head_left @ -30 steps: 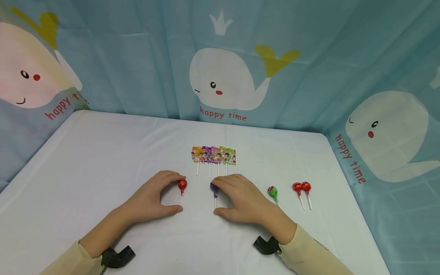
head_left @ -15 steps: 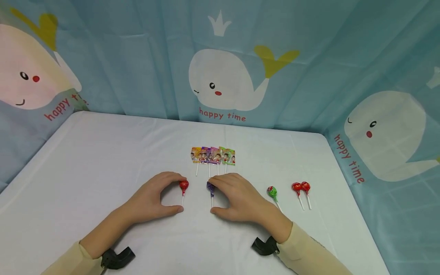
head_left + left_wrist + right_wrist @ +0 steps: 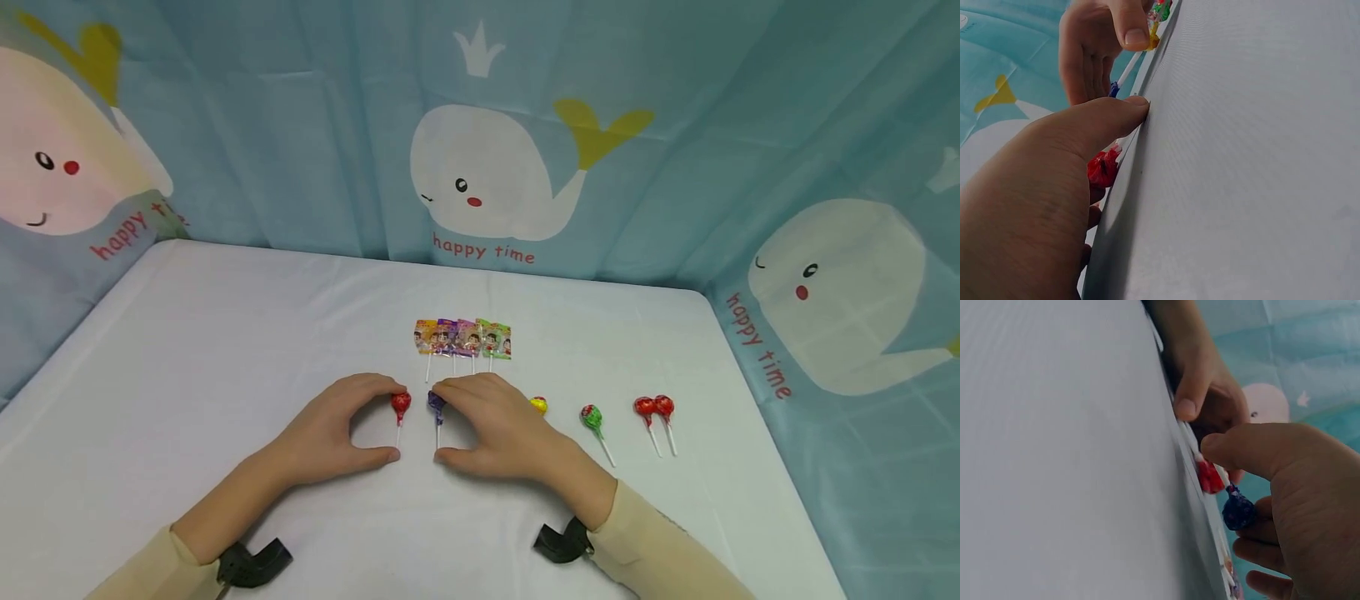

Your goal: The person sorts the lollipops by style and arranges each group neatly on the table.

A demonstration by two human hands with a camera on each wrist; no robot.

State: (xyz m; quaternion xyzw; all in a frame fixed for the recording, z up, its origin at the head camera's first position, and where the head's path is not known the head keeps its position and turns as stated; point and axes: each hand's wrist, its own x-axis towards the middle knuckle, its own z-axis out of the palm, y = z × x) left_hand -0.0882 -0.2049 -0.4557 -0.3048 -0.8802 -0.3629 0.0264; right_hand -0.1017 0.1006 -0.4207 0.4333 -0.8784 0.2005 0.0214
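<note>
The right hand (image 3: 498,425) arches over a round lollipop in a purple wrapper (image 3: 436,402), fingertips curled onto its head and the thumb planted on the white cloth-covered table (image 3: 225,333) near the foot of its white stick; the right wrist view shows the purple head (image 3: 1239,511) tucked under the curled fingers. The left hand (image 3: 330,429) mirrors it around a round lollipop in a red wrapper (image 3: 401,404), fingertips on the head, thumb down by the stick end, and the left wrist view shows the red head (image 3: 1104,167) close beneath the fingers. Both lollipops lie flat on the table, just beside each other, sticks pointing toward the person.

The work in hand looks like lining the two up side by side. To do it well, I judge the fingers should press lightly and slide each candy flat rather than lift it, keeping the sticks parallel and the heads level.

Beyond the hands lies a row of flat lollipops in printed colourful wrappers (image 3: 462,337). To the right lie a yellow-wrapped lollipop (image 3: 537,406), partly hidden by the right hand, a green-and-red one (image 3: 592,417), and a touching pair of red ones (image 3: 654,407). A blue curtain printed with white whales (image 3: 487,167) surrounds the table.
</note>
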